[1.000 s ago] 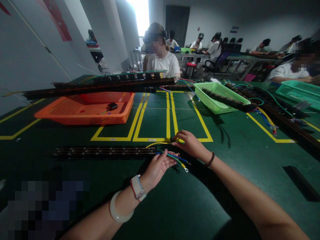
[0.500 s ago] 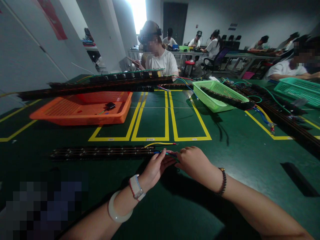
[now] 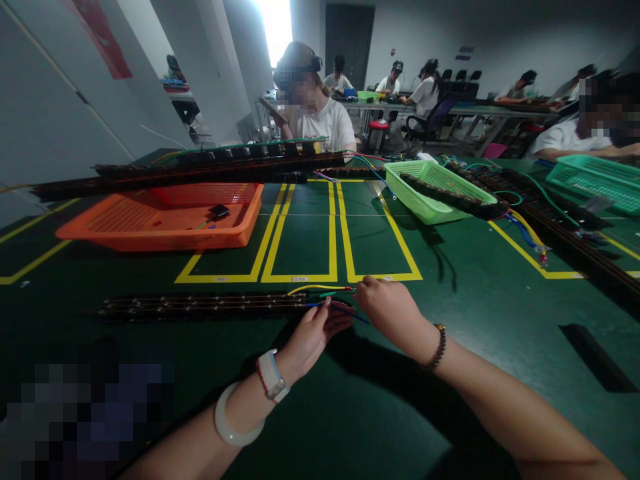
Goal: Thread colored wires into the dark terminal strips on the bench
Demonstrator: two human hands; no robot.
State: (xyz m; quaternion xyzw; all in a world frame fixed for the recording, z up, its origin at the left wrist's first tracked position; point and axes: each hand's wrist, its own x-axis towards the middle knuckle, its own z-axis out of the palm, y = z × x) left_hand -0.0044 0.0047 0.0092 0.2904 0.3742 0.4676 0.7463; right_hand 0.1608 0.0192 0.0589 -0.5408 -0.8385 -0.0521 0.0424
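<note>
A long black strip with rows of metal contacts (image 3: 200, 305) lies across the table before me, wires leaving its right end. My left hand (image 3: 313, 337) is closed at that end, thumb pressed over a blue wire (image 3: 356, 316) that runs out to the right past the fingers. My right hand (image 3: 390, 310) pinches the end of a green wire (image 3: 333, 294), just above the blue one. Beside the right fingertips is the red tip of a yellow wire (image 3: 320, 287), which arcs loosely over the strip's end. The fingers partly hide the wires.
An orange basket (image 3: 150, 241) holds a small black part. More black strips (image 3: 215, 167) lie across its back edge. A light green basket (image 3: 435, 213) with a strip across it stands right of the yellow-taped boxes. A black flat piece (image 3: 595, 357) lies far right. Co-workers sit opposite.
My right hand has moved slightly up and away from my left hand, with the green wire now apart from the blue one. The left hand has stayed nearly in place.
</note>
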